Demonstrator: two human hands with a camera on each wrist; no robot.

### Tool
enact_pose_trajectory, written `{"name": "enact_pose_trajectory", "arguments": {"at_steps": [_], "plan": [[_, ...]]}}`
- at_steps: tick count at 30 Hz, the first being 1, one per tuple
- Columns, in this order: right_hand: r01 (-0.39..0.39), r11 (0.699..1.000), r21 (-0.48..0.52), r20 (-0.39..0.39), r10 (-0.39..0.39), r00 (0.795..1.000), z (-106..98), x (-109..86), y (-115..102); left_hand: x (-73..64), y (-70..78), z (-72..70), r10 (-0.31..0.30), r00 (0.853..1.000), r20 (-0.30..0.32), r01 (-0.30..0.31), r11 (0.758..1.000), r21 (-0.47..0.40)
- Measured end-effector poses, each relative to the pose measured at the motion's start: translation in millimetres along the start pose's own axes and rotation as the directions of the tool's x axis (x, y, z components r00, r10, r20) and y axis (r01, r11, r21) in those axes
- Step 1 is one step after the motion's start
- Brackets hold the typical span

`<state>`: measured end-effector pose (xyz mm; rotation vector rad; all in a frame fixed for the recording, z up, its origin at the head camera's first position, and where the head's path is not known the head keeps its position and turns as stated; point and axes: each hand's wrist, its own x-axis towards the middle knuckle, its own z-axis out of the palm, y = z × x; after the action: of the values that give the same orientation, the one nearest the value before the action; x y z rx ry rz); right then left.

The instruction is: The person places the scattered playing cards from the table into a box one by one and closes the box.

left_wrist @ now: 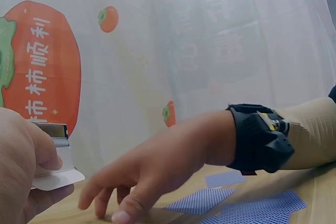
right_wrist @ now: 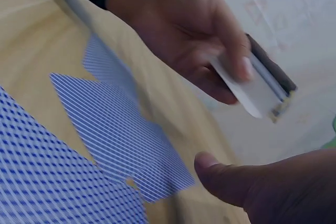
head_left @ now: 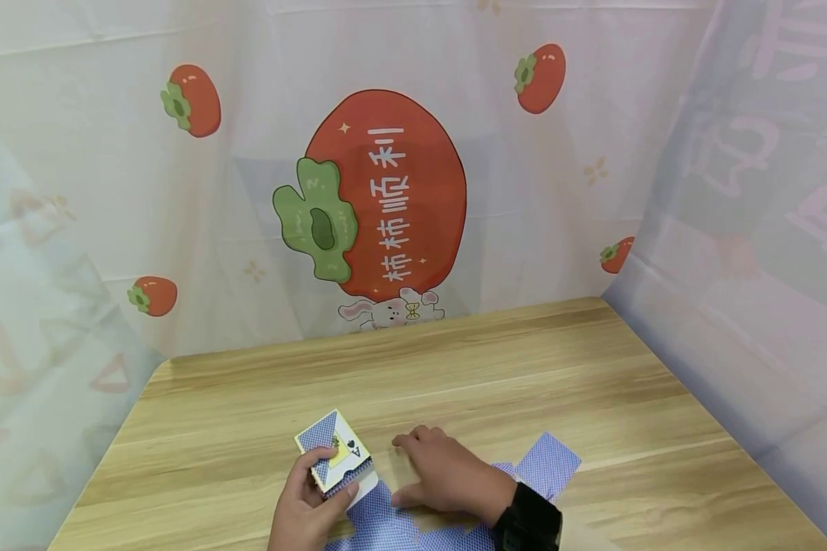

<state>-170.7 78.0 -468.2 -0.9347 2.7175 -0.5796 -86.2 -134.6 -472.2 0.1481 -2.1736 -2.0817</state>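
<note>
My left hand (head_left: 313,493) grips a playing card box (head_left: 336,451) printed with an ace of spades and a blue pattern. Its white flap (left_wrist: 59,180) hangs open at the end facing me, and card edges show inside the box in the left wrist view. To the right, my right hand (head_left: 448,472) is low over the table, thumb and fingers apart with nothing visible between them. Blue-backed playing cards (head_left: 379,520) lie face down below and beside it, partly hidden by the hand and forearm. More cards (right_wrist: 113,124) fill the left of the right wrist view.
A single blue-backed card (head_left: 550,465) lies farther right, beyond the right wrist. The wood-grain table (head_left: 413,383) runs back to a white cloth backdrop (head_left: 234,191) printed with persimmons. Cloth also hangs along both sides.
</note>
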Motion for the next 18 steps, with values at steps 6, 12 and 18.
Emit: {"name": "enact_pose_trajectory", "arguments": {"at_steps": [6, 12, 18], "plan": [[0.095, 0.993, -0.073, 0.002, -0.095, 0.995, 17.0, -3.3, -12.8, 0.5, 0.0, -0.5, 0.013, 1.000, 0.000, -0.013, 1.000, -0.020], [0.191, 0.967, -0.169, 0.041, -0.187, 0.982, 21.4, -7.8, -20.9, 0.5, -0.3, -1.0, 0.019, 1.000, 0.009, -0.019, 0.999, -0.029], [0.343, 0.913, -0.221, 0.120, -0.324, 0.938, 24.5, -10.7, -23.7, 0.5, -2.4, -1.2, 0.061, 0.998, 0.008, -0.061, 0.997, -0.046]]}}
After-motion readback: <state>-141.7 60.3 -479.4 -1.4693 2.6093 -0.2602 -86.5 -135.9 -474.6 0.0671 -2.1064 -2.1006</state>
